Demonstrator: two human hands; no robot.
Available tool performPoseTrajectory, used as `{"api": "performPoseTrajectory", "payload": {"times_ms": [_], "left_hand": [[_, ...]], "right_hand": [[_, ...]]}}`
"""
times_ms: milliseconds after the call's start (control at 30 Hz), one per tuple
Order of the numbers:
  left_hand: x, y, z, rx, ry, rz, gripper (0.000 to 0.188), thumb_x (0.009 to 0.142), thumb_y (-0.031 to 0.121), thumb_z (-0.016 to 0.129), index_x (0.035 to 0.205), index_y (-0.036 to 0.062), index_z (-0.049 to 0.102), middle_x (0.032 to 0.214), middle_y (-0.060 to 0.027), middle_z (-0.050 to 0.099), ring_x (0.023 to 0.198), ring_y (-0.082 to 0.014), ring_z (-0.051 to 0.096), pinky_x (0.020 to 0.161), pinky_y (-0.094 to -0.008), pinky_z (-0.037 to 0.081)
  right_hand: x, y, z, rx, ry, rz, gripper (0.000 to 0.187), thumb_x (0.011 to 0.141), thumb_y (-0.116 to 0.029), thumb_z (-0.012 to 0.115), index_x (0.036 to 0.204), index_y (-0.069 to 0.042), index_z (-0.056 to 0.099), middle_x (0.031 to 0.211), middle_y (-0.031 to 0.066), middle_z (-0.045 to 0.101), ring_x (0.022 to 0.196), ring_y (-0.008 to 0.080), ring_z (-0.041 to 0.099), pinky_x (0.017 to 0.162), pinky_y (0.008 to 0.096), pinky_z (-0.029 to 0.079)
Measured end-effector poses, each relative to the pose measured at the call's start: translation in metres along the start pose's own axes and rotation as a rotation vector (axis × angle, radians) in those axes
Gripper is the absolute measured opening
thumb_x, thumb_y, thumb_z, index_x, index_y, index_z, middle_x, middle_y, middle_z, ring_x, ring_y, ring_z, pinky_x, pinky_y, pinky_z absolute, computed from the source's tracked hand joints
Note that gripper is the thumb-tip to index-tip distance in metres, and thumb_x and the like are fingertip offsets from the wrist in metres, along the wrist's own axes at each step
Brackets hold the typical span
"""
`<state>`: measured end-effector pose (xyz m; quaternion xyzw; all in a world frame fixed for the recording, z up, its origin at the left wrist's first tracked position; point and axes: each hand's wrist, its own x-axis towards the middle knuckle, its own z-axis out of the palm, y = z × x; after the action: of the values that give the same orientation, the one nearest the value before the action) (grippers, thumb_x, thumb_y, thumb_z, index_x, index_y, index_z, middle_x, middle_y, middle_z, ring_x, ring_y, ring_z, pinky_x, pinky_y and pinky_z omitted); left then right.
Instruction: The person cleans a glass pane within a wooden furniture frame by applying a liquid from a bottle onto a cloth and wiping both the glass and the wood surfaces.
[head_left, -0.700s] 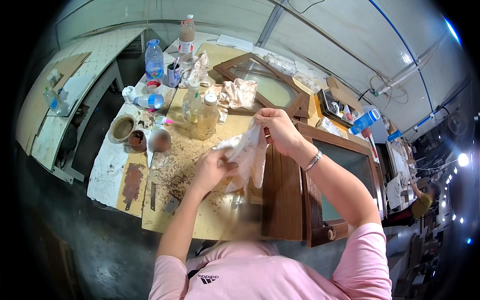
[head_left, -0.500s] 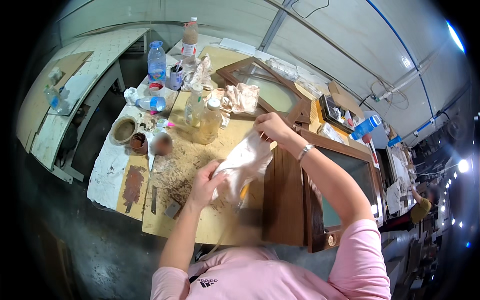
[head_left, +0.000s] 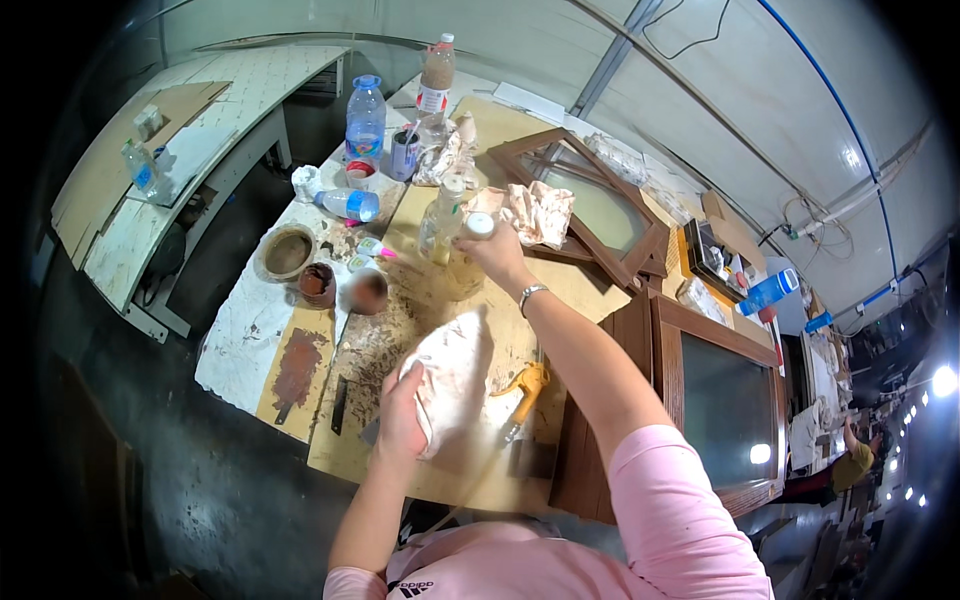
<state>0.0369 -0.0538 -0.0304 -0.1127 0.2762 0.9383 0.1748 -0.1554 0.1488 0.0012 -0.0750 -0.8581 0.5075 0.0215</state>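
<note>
My left hand [head_left: 402, 408] is closed on a white cloth [head_left: 452, 372] with faint brown stains, held up over the near part of the worktable. My right hand [head_left: 492, 252] reaches forward, its fingers curled round the top of a clear plastic bottle [head_left: 462, 280] just below the white cap [head_left: 480, 225]. Some yellowish liquid shows in that bottle, which appears to stand on the board. Just behind it is a second clear bottle [head_left: 436, 228]. On the board below my right forearm lies a yellow air blow gun [head_left: 524, 390] with a hose.
Brown framed glass panels [head_left: 725, 400] lie at the right, more frames [head_left: 590, 195] at the back. Crumpled stained cloths [head_left: 535, 212], a large water bottle [head_left: 366, 118], a bowl [head_left: 288, 252] and small brown-stained cups [head_left: 317, 285] stand about. Dark shavings litter the board [head_left: 425, 480].
My right hand has let go of the cloth and moved forward left to the bottle. The cloth now hangs from my left hand alone, uncovering the blow gun. The view has shifted.
</note>
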Motion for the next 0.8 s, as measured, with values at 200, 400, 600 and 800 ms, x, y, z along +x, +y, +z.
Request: {"api": "performPoseTrajectory", "payload": {"times_ms": [200, 400, 600, 800], "left_hand": [[0.031, -0.003, -0.006, -0.048, 0.016, 0.016, 0.035, 0.105, 0.016, 0.046, 0.131, -0.0049, 0.055, 0.123, -0.0159, 0.065, 0.110, -0.0271, 0.066, 0.096, -0.0391, 0.054], [0.043, -0.013, 0.015, -0.085, -0.050, 0.019, 0.031, 0.106, 0.019, 0.047, 0.127, -0.0013, 0.058, 0.118, -0.0126, 0.066, 0.105, -0.0229, 0.066, 0.092, -0.0373, 0.054], [0.046, -0.024, 0.014, -0.094, -0.054, -0.046, 0.031, 0.106, 0.019, 0.047, 0.125, -0.0031, 0.059, 0.116, -0.0130, 0.067, 0.104, -0.0238, 0.067, 0.091, -0.0379, 0.055], [0.045, -0.029, 0.013, -0.087, -0.062, -0.068, 0.036, 0.106, 0.022, 0.045, 0.127, -0.0046, 0.056, 0.118, -0.0160, 0.067, 0.104, -0.0272, 0.068, 0.093, -0.0422, 0.056]], "right_hand": [[-0.060, -0.050, -0.023, -0.505, -0.081, -0.589, 0.024, 0.070, -0.017, 0.079, 0.089, -0.006, 0.071, 0.093, 0.0138, 0.070, 0.091, 0.0295, 0.066, 0.082, 0.0402, 0.054], [-0.112, -0.055, -0.034, -1.282, -0.335, -0.838, 0.010, 0.071, -0.015, 0.067, 0.077, -0.007, 0.071, 0.092, 0.0111, 0.067, 0.095, 0.0293, 0.061, 0.085, 0.0407, 0.048], [-0.115, -0.036, -0.043, -1.451, -0.392, -0.742, 0.016, 0.073, -0.023, 0.068, 0.073, -0.008, 0.073, 0.084, 0.0114, 0.070, 0.093, 0.0304, 0.062, 0.077, 0.0402, 0.045], [-0.108, -0.032, -0.049, -1.599, -0.336, -0.820, 0.019, 0.074, -0.025, 0.067, 0.070, -0.008, 0.072, 0.078, 0.0121, 0.070, 0.083, 0.0309, 0.062, 0.068, 0.0426, 0.047]]}}
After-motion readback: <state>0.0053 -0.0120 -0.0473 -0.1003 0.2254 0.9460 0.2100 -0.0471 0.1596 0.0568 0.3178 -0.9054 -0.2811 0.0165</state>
